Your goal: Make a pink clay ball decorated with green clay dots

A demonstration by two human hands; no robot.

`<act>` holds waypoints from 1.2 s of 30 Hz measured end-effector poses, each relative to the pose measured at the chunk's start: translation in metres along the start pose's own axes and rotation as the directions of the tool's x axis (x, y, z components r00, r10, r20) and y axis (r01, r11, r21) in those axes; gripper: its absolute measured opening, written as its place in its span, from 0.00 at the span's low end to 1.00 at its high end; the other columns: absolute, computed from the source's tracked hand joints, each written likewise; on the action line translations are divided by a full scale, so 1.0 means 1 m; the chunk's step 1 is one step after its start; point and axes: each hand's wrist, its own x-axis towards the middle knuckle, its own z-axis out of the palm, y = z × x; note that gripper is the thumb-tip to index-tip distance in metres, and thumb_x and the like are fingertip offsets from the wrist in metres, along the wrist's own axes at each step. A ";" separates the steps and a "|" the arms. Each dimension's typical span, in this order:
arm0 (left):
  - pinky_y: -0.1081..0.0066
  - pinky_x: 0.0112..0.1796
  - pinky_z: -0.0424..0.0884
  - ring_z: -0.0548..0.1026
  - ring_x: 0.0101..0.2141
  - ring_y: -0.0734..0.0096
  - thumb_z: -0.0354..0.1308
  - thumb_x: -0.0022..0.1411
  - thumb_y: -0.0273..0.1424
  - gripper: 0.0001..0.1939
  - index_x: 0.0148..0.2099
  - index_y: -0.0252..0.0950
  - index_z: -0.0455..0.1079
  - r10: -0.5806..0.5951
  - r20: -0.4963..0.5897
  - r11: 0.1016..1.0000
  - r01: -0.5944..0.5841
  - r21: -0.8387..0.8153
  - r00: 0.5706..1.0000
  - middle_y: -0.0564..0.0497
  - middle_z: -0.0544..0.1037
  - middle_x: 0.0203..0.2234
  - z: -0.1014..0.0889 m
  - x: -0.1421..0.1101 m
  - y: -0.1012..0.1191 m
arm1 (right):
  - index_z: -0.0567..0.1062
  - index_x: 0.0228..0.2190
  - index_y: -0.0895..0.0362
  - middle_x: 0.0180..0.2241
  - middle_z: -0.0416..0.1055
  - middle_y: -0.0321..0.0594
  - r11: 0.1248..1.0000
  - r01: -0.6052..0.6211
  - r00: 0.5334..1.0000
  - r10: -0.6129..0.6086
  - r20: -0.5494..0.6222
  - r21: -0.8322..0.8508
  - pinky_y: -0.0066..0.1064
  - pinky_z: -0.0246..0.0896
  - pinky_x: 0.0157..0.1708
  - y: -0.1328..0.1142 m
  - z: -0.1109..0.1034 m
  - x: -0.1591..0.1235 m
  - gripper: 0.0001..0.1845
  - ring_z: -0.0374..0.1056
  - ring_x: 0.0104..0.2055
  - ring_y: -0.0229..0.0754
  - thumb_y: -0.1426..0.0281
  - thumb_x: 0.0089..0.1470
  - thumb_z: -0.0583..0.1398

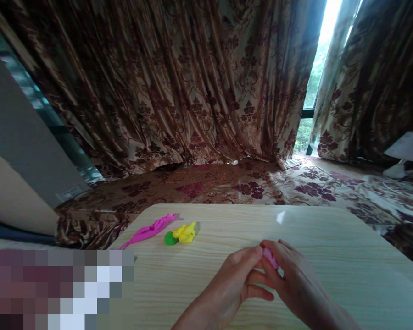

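Observation:
Over the right half of the table, my left hand [232, 279] and my right hand [292, 270] meet, fingers closed around a small lump of light pink modelling clay [270, 258]. Part of the lump shows between the fingertips; the rest is hidden by them. To the left on the tabletop lies a long, twisted strip of bright pink clay [151, 230]. Beside it sits a crumpled yellow piece of clay [186, 233], touching a rounded green piece of clay [170, 238].
The pale wood-grain table [206, 266] has rounded far corners. Behind it is a ledge covered in floral cloth [220, 181], with patterned curtains [192, 91] above. A white lamp [406, 149] stands at the far right. A pixelated patch covers the lower left.

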 end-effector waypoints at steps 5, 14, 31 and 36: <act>0.72 0.34 0.67 0.71 0.30 0.73 0.60 0.54 0.35 0.15 0.42 0.31 0.69 0.149 -0.158 0.981 -0.126 0.146 0.976 0.47 0.74 0.32 -0.006 0.001 0.004 | 0.56 0.56 0.55 0.48 0.65 0.45 0.992 0.087 0.996 -0.087 -0.010 0.095 0.38 0.60 0.47 0.008 0.009 -0.003 0.29 0.63 0.48 0.45 0.76 0.54 0.57; 0.73 0.31 0.66 0.68 0.29 0.74 0.51 0.61 0.37 0.14 0.34 0.31 0.70 0.136 -0.047 0.981 -0.128 0.145 0.990 0.49 0.70 0.29 -0.003 0.005 -0.002 | 0.70 0.33 0.54 0.26 0.65 0.33 0.984 -0.066 0.997 0.061 0.036 0.166 0.30 0.61 0.30 -0.004 0.001 0.007 0.06 0.63 0.29 0.38 0.75 0.51 0.60; 0.78 0.14 0.35 0.44 0.09 0.85 0.51 0.57 0.48 0.27 0.18 0.37 0.45 -0.041 -0.401 0.965 -0.067 -0.253 0.915 0.61 0.49 0.08 -0.006 0.006 0.004 | 0.67 0.48 0.54 0.35 0.69 0.41 0.973 0.158 0.985 -0.145 -0.090 0.166 0.36 0.63 0.37 -0.006 -0.004 0.000 0.18 0.65 0.37 0.42 0.78 0.55 0.54; 0.76 0.21 0.60 0.67 0.18 0.76 0.45 0.60 0.51 0.25 0.28 0.33 0.65 -0.062 -0.062 0.916 0.032 -0.401 0.996 0.53 0.68 0.17 -0.006 0.008 0.001 | 0.67 0.49 0.54 0.47 0.68 0.45 0.959 0.281 0.959 -0.282 0.032 0.040 0.44 0.60 0.48 -0.020 -0.010 0.008 0.22 0.61 0.50 0.49 0.77 0.51 0.57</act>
